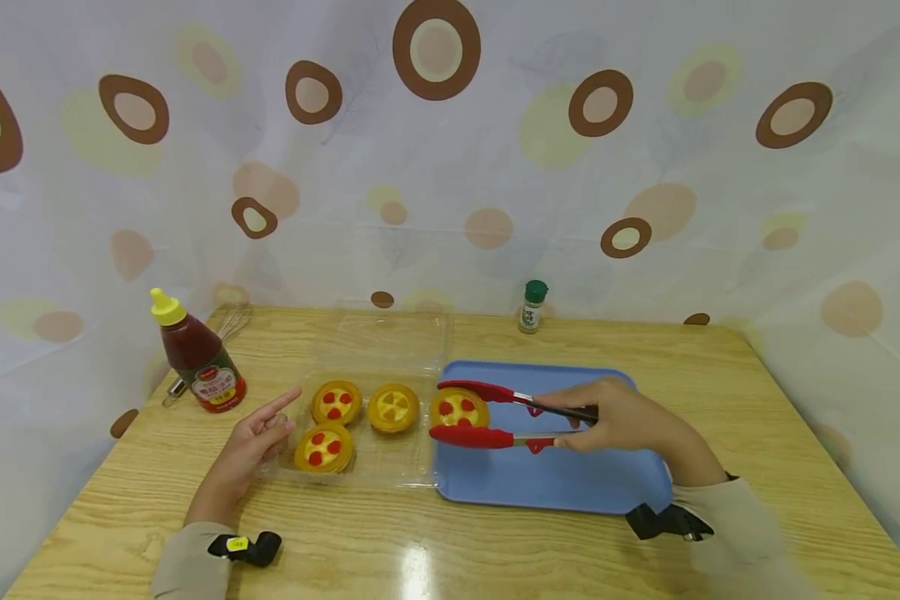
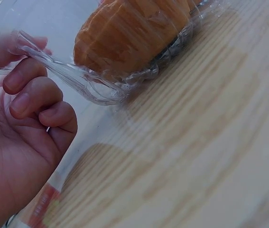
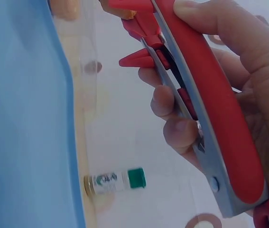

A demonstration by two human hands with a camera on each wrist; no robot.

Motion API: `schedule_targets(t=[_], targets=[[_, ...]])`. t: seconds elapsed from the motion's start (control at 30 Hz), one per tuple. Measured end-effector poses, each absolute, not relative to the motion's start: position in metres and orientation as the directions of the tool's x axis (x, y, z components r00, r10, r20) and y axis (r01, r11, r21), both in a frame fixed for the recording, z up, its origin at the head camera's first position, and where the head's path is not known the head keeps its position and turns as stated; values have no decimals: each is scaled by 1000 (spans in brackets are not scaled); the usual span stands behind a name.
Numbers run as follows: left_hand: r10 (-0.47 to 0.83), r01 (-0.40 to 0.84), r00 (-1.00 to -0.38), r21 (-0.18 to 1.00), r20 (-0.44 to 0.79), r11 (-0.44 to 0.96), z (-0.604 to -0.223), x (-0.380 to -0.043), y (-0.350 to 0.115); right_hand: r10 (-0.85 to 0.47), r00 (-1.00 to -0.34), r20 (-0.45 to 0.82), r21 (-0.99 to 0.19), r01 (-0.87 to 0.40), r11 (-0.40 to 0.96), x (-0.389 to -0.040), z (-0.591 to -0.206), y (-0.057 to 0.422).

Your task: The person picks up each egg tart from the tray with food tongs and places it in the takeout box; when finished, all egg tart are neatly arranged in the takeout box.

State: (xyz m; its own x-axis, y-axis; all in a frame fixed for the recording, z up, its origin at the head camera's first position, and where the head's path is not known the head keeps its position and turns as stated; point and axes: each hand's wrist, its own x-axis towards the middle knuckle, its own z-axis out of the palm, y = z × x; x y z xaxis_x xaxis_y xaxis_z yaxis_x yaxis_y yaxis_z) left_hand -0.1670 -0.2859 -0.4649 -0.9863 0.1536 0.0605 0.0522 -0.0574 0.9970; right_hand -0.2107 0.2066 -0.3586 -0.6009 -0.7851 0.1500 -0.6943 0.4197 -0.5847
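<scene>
With its fingers curled round the grip, my right hand holds red-tipped tongs. Between the tong tips sits an egg tart with red pieces on top, over the left end of a blue tray. Left of the tray lies an opened clear plastic container with three more tarts; one tart bears yellow wedges. My left hand pinches the container's left rim, index finger stretched along it and the other fingers curled. A tart's ribbed crust shows through the plastic in the left wrist view.
A sauce bottle with a yellow cap stands at the left, a whisk behind it. A green-capped seasoning jar stands behind the tray. A patterned curtain surrounds the wooden table.
</scene>
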Motion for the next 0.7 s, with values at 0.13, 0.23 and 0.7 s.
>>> schedule_targets(t=[0.13,0.23,0.7], targets=[[163,62,-984,996,72,-68,-465,-167,-286,-797,-591,122,-575,-697,429,-216,-360,188],[166,65,-983,995,77,-79,-465,-167,-287,-813,-577,83,-595,-683,424,-219,-360,174],[178,83,-979,992,98,-91,-466,-168,-287,-893,-449,-6,-594,-717,365,-231,-363,128]])
